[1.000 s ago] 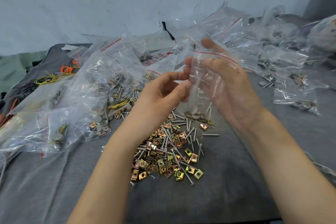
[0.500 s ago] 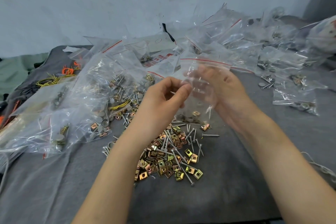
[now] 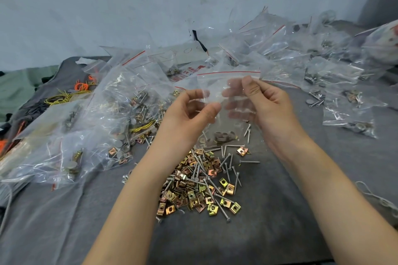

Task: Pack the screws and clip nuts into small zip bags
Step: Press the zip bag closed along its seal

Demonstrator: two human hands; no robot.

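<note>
Zip bag (image 3: 228,101), small and clear with a red line along its mouth, is now held level and spread wide at the centre of the frame, above the far end of the loose pile. A second ago it was bunched and tilted against the right palm, with the red line slanting.

It is pinched at both sides. The left grip (image 3: 189,114) is closed on the bag's left edge, with the thumb in front and the fingers seen through the film behind. The right grip (image 3: 267,103) is closed on the right side just under the red line, thumb in front and fingertips blurred behind the plastic.

A few round grey pieces are seen low down, either in the bag or behind it; which cannot be told. Whether the mouth is parted cannot be told either. The bag is judged to be squared up for opening or for sealing, so the packing step is under way rather than finished.

Directly below, clip nuts (image 3: 193,198) and screws (image 3: 249,161) lie heaped together on the grey worktop (image 3: 280,211). Filled bags (image 3: 71,135) are piled at the left, and more are strewn across the upper right.
</note>
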